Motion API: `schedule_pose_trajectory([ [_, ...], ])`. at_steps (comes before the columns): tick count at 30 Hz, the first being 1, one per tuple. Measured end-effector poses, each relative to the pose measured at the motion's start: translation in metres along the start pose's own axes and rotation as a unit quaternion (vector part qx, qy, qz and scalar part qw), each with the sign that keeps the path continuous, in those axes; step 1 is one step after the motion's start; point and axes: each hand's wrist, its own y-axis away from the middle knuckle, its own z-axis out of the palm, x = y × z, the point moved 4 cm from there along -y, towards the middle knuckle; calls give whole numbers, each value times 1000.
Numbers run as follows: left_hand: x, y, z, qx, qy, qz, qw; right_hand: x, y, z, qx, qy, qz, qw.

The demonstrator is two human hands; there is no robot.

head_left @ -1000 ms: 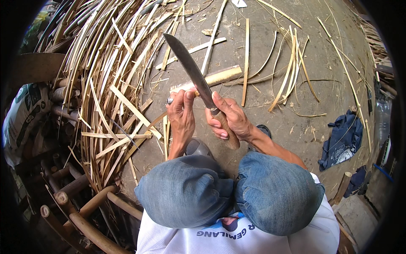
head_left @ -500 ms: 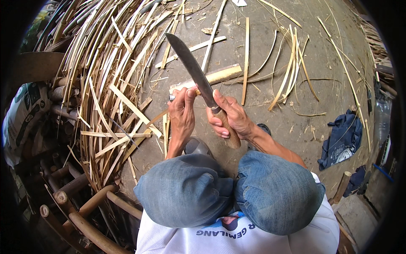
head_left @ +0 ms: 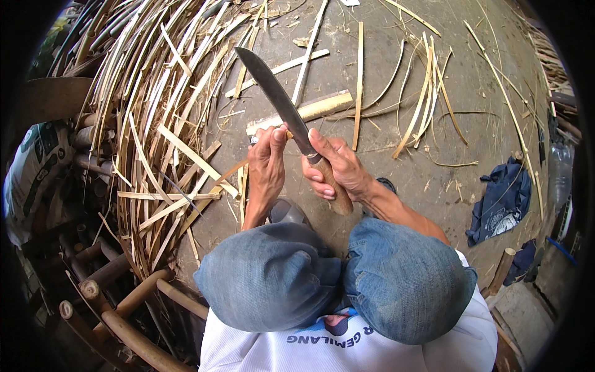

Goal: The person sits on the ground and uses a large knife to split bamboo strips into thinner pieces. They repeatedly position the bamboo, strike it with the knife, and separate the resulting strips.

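My right hand [head_left: 338,167] is wrapped round the wooden handle of a large knife [head_left: 273,90]. Its broad dark blade slants up and to the left, with my thumb by the base of the blade. Close on the left, my left hand [head_left: 268,162] is closed, its fingertips pinching a narrow brown bamboo strip [head_left: 232,172]. One end of that strip meets the blade's edge at the fingertips; the other appears behind my wrist, lower left. The fingers hide its middle. Beyond both hands, a wider pale split piece [head_left: 322,106] lies on the floor.
A big heap of split strips [head_left: 158,111] covers the floor at left. Bamboo poles [head_left: 145,341] stand at the lower left. Loose strips [head_left: 424,93] are scattered ahead. On the right lie a dark blue cloth bag [head_left: 499,201] and a clear plastic bottle [head_left: 561,167].
The knife's blade has tilted slightly further left, its tip shifting a little. Both hands keep their holds in nearly the same place.
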Motion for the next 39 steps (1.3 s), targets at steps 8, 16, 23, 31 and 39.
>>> schedule_pose_trajectory([
  [8, 1, 3, -1, 81, -26, 55, 995, -2, -2, 12, 5, 52, -70, 996],
  [16, 2, 3, -3, 64, -55, 80, 993, -4, 1, 12, -6, -1, -12, 1000],
  [23, -2, 2, -3, 59, -55, 88, 993, -3, 3, 8, -3, -2, 7, 1000],
  [31, -10, 1, 4, 39, -48, 84, 995, 0, 2, 1, 4, -11, 3, 1000],
  [39, -4, 3, -1, 42, -21, 73, 996, -3, -1, 5, -1, -8, -8, 1000],
])
